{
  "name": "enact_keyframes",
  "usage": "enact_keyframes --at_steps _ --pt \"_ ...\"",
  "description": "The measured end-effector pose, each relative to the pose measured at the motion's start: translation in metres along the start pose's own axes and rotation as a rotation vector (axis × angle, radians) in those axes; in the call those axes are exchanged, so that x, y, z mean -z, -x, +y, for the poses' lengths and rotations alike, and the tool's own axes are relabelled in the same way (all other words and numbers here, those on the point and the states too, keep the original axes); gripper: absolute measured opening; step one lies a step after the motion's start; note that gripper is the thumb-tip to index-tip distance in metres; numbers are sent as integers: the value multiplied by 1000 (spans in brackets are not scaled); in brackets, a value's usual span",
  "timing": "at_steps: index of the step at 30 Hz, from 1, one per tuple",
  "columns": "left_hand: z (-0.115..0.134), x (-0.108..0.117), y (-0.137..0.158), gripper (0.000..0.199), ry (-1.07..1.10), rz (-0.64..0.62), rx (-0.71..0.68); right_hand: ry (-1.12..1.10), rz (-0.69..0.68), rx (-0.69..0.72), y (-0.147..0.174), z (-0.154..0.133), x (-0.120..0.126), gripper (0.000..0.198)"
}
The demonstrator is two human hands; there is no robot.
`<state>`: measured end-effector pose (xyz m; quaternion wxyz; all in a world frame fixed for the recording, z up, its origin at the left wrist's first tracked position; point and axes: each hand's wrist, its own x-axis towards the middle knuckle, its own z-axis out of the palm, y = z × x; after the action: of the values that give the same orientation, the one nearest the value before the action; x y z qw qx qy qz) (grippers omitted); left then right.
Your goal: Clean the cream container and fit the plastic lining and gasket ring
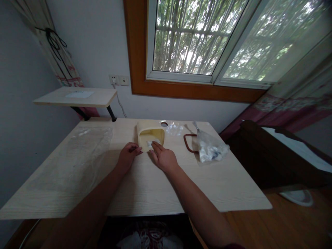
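Note:
A cream-coloured, hollow plastic container [139, 138] lies on the table with its opening toward me. My left hand [129, 154] is at its left front edge, fingers curled and thumb at the rim; whether anything small is pinched there I cannot make out. My right hand [164, 156] reaches into the opening with its fingers stretched out, pressing on a small white piece [149, 143] that looks like paper or a packet. Part of that white piece is hidden under the fingers.
On the right lie a clear plastic bag [211, 145] of white things and a reddish-brown loop-shaped frame [185, 142]. A clear plastic sheet [85, 155] covers the table's left part. A raised shelf [54, 97] stands back left, and a round hole [164, 123] is near the back edge.

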<state>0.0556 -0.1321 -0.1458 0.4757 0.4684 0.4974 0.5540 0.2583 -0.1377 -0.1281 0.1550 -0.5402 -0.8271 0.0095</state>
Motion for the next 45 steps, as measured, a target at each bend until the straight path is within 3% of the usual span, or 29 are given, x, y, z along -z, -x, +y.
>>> enact_keyframes --at_steps 9,18,26,39,45 --pt "-1 0 -1 38 -18 -9 -17 -93 2 175 2 -7 -6 50" --pt "-8 2 -5 36 82 8 22 4 55 9 -1 7 -4 45" --pt "4 4 -4 35 147 -42 42 -37 163 79 -2 13 -7 37" --pt "44 5 -25 36 -110 21 -106 -56 263 131 -3 21 -13 34" --pt "42 -6 -38 36 -146 -99 -113 -44 196 5 -6 23 -9 37"
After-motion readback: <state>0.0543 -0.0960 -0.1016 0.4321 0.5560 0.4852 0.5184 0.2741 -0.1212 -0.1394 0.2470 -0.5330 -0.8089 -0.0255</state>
